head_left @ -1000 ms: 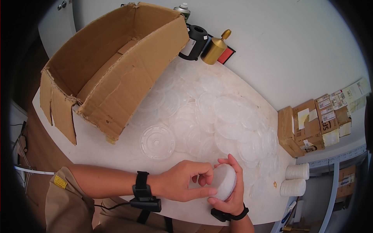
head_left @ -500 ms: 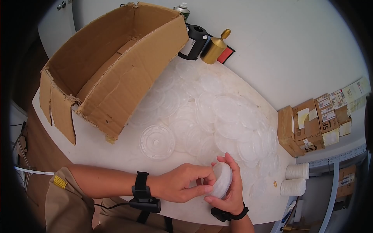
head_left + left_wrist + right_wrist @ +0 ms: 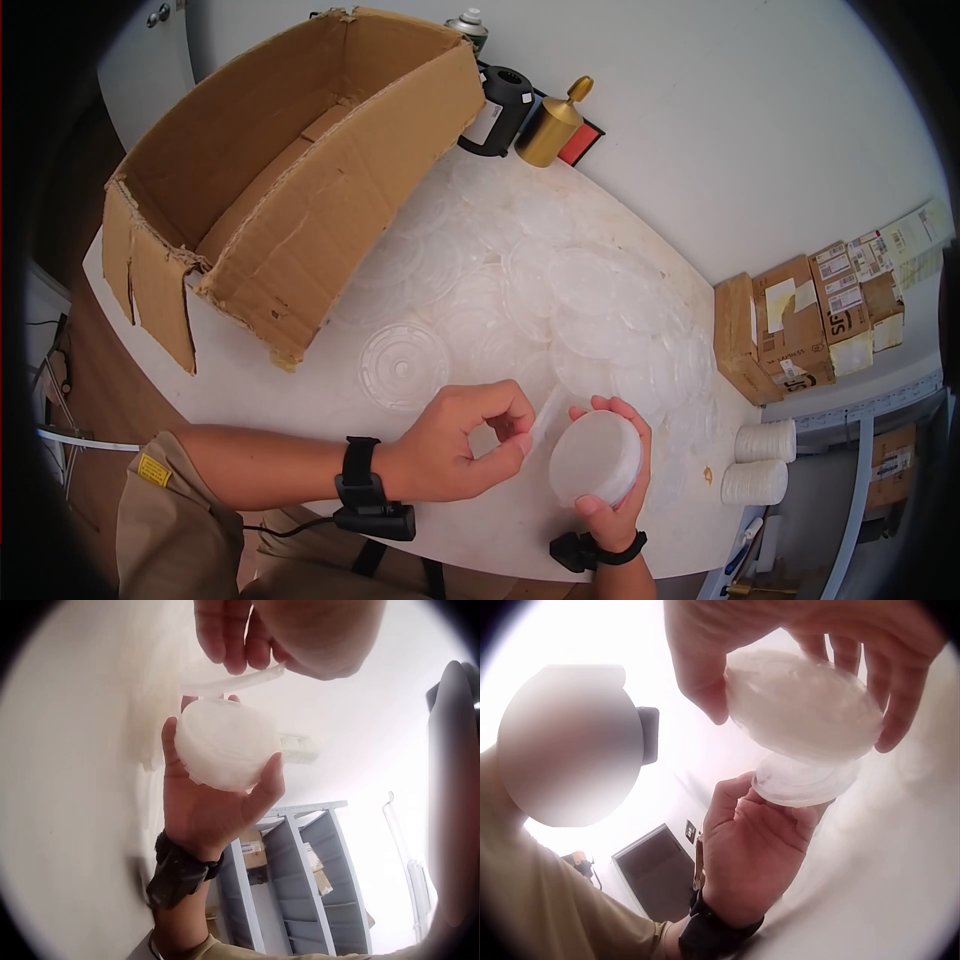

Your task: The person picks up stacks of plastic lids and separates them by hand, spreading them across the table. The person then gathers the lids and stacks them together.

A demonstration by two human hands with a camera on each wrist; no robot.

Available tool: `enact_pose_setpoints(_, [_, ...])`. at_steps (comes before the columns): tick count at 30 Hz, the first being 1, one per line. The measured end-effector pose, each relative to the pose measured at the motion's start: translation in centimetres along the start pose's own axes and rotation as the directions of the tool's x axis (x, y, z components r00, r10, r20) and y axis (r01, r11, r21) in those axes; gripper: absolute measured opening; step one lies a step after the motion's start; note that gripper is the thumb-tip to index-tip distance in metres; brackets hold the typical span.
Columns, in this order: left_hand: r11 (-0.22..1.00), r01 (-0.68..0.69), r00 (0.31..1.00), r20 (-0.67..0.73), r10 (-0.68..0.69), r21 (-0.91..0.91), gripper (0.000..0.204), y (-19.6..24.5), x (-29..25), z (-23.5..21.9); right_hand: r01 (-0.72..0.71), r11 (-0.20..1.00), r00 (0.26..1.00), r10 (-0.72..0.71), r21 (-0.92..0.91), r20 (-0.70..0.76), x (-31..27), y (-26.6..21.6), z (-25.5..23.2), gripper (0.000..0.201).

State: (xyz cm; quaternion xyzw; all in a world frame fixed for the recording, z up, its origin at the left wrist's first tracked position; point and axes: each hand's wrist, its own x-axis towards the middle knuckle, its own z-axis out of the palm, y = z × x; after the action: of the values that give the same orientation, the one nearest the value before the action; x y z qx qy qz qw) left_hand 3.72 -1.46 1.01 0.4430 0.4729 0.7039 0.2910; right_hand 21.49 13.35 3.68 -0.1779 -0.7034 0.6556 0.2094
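Left hand (image 3: 465, 440): pinching one translucent plastic lid (image 3: 806, 781) by the edge, basically a thin strip on the head cam, but the right wrist cam gets its round face
Right hand (image 3: 628, 490): curled round a lid stack (image 3: 597, 458), just beside it
Bench (image 3: 240, 375): loads of loose lids (image 3: 610, 300), head cam shows the spread best

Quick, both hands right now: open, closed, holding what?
Left hand: closed, pinching one translucent round plastic lid by its edge.
Right hand: closed around a stack of translucent white round plastic lids.
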Motion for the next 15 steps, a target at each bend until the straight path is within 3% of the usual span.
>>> enact_pose_setpoints(2, [0.994, -0.074, 0.994, -0.08, 0.08, 0.078, 0.006, 0.5, 0.7, -0.7, 0.017, 0.999, 0.999, -0.015, 0.05, -0.04, 0.0, -0.1, -0.2, 0.107])
enact_pose_setpoints(4, [0.92, -0.236, 0.925, -0.22, 0.311, 0.312, 0.007, 1.1, 1.6, -1.5, 0.003, 0.997, 0.998, 0.002, 0.082, -0.062, -0.1, -0.2, -0.3, 0.109])
enact_pose_setpoints(7, [0.88, -0.194, 0.881, -0.317, 0.351, 0.433, 0.007, 1.3, 2.5, -2.5, -0.033, 0.994, 0.999, 0.036, 0.1, -0.037, 0.0, -0.2, -0.2, 0.11])
enact_pose_setpoints(12, [0.87, -0.092, 0.91, -0.313, 0.271, 0.485, 0.009, 0.1, 3.2, -3.3, -0.069, 0.992, 0.998, 0.07, 0.102, -0.005, 0.1, -0.3, 0.0, 0.109])
enact_pose_setpoints(14, [0.934, -0.02, 0.939, -0.313, 0.14, 0.357, 0.01, -0.1, 2.9, -2.8, -0.075, 0.992, 0.997, 0.076, 0.1, -0.004, 0.1, -0.2, 0.0, 0.108])
enact_pose_setpoints(15, [0.934, -0.021, 0.94, -0.31, 0.14, 0.356, 0.01, -0.1, 2.7, -2.6, -0.071, 0.992, 0.997, 0.071, 0.101, 0.008, 0.2, -0.1, -0.1, 0.107])
